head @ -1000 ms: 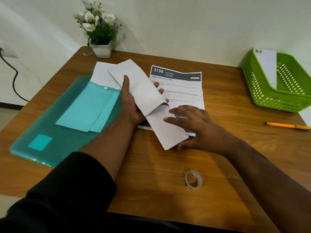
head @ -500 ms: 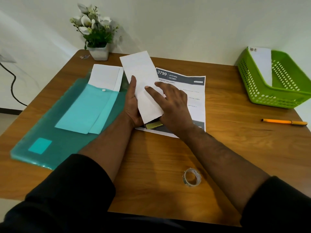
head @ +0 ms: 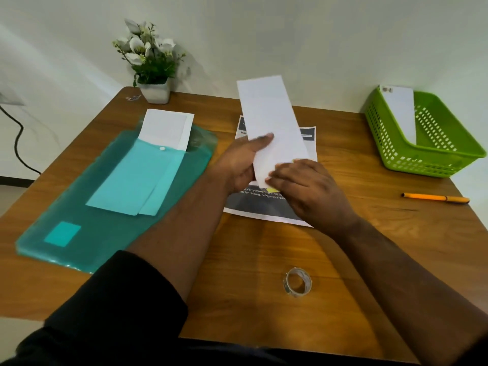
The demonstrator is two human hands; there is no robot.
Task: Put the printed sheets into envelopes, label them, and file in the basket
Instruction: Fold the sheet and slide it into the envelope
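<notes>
A long white envelope (head: pixel 272 120) stands tilted up above the table's middle. My left hand (head: pixel 237 162) grips its near left side, thumb across the front. My right hand (head: pixel 303 188) pinches its near end, where a bit of yellow shows. Under both hands lies a printed sheet (head: pixel 264 207) with dark bands. More white envelopes (head: pixel 166 128) stick out of a teal plastic folder (head: pixel 79 228) on the left. The green basket (head: pixel 396 154) at the far right holds one envelope (head: pixel 400 112) leaning against its back wall.
An orange pen (head: pixel 435 198) lies right of the sheet. A roll of clear tape (head: pixel 298 282) sits near the front edge. A white pot of flowers (head: pixel 153 72) stands at the back left corner by the wall. A black cable (head: pixel 18 143) hangs off to the left.
The envelope has been lifted off the sheet and tilted upright. My right hand slid from its flat face down to its near end. The camera moved closer and shifted.
</notes>
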